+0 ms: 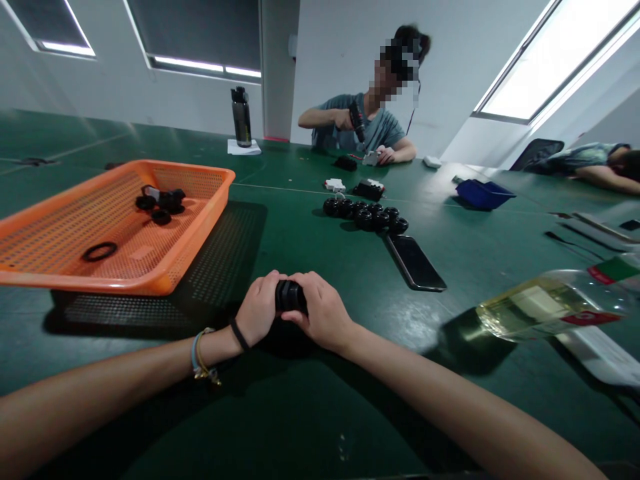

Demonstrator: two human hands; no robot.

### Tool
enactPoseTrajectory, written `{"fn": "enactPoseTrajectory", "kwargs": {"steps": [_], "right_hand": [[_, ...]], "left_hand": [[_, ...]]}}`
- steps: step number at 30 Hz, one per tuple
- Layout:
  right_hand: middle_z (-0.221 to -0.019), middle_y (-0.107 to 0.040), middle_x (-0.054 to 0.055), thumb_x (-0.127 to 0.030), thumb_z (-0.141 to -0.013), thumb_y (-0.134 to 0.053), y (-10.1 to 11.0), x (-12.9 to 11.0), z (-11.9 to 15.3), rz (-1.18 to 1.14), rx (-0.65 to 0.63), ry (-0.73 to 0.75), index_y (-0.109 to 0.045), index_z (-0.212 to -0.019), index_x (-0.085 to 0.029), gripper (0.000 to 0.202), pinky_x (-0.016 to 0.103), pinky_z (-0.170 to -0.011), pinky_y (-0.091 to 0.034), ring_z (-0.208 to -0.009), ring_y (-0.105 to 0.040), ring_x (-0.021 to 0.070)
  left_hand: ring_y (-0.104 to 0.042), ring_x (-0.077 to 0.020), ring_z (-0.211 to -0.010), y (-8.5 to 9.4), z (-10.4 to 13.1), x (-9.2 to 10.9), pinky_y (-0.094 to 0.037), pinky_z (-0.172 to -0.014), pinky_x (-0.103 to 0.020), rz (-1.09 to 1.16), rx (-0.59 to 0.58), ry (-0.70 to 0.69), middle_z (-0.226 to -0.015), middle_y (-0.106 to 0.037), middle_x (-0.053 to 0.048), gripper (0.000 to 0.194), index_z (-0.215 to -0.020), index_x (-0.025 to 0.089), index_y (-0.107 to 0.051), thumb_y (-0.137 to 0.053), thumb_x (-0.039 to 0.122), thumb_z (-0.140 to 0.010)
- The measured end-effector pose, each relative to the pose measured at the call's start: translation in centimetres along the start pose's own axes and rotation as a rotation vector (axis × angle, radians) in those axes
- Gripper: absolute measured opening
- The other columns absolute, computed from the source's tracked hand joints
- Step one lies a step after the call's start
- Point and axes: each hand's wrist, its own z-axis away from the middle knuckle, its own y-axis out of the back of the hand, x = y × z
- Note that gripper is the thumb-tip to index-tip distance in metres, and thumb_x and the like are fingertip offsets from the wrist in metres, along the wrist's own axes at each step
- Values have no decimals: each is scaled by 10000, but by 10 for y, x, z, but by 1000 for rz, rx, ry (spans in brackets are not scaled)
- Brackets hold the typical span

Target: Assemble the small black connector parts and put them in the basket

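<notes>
Between both my hands is a black ribbed cylindrical part (291, 297), held just above or on the green tabletop. My left hand (260, 307) wraps its left end, the fingers closed around it. From the other side my right hand (323, 308) grips the right end, thumb beneath and fingers over the top. The palms hide both ends of the part. An orange mesh basket (200, 230) stands to the left, with several black round parts (163, 202) and a black ring (99, 251) inside. Beyond my hands lies a cluster of shiny black round pieces (367, 215).
A phone (416, 263) lies right of my hands, near a bottle of yellowish liquid (545, 307) on its side. Farther back are a blue bin (483, 194) and a dark water bottle (242, 119). Across the table a person holds a power drill (357, 121).
</notes>
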Motion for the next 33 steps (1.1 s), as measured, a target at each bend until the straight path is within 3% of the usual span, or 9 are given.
{"fn": "enactPoseTrajectory", "kwargs": {"steps": [2, 6, 13, 19, 23, 26, 30, 33], "right_hand": [[-892, -585, 105, -517, -850, -286, -4, -3, -1, -30, 13, -74, -429, -1040, -158, 431, 340, -671, -472, -768, -538, 195], [-920, -580, 124, -482, -854, -305, -12, -10, -1, -85, 35, -233, -428, -1032, -135, 410, 374, -723, -469, -814, -539, 214], [-933, -562, 90, -377, -832, -355, -12, -23, -5, -266, 36, -590, -412, -1036, -161, 303, 353, -732, -446, -829, -548, 199], [-832, -568, 65, -412, -848, -306, -10, -28, -7, -408, 34, -832, -407, -1010, -163, 314, 318, -650, -430, -731, -555, 184], [-842, -569, 61, -414, -846, -327, -10, -21, -8, -417, 34, -779, -405, -1014, -162, 312, 310, -660, -427, -739, -556, 177], [-857, -570, 57, -406, -836, -365, -7, -8, -9, -348, 4, -643, -422, -1001, -166, 297, 308, -665, -430, -738, -557, 174], [-867, -578, 57, -387, -789, -484, -1, 11, -10, -229, -129, -487, -455, -990, -166, 300, 313, -662, -443, -740, -555, 176], [-920, -583, 73, -346, -770, -538, 0, 19, -9, -182, -137, -406, -467, -991, -159, 299, 329, -715, -457, -812, -558, 185]], "left_hand": [[-586, -182, -707, 1, -4, -7, -469, -713, -303, -122, 33, -125, -697, -645, -39, 290, -654, 175, -541, -282, 261, -753], [-586, -182, -696, 6, -8, -14, -463, -675, -291, -264, 46, -246, -713, -648, -48, 259, -709, 171, -563, -311, 211, -754], [-570, -155, -604, 5, -12, -3, -414, -584, -244, -310, 38, -232, -602, -603, -36, 371, -638, 180, -529, -208, 184, -824], [-540, -152, -553, 2, -16, -3, -368, -553, -252, -409, 42, -294, -596, -579, -30, 425, -685, 177, -541, -146, 241, -829], [-545, -159, -579, 1, -17, -3, -367, -571, -257, -393, 46, -297, -627, -581, -30, 426, -714, 178, -534, -136, 266, -838], [-548, -159, -610, 1, -16, -1, -374, -587, -252, -333, 42, -275, -650, -571, -24, 410, -733, 185, -515, -138, 298, -848], [-530, -160, -599, 1, -17, 0, -368, -580, -251, -269, 49, -234, -637, -533, -10, 351, -752, 190, -495, -186, 332, -840], [-518, -156, -593, 0, -18, -1, -370, -574, -246, -193, 47, -202, -612, -515, -4, 351, -709, 188, -488, -197, 339, -834]]}}
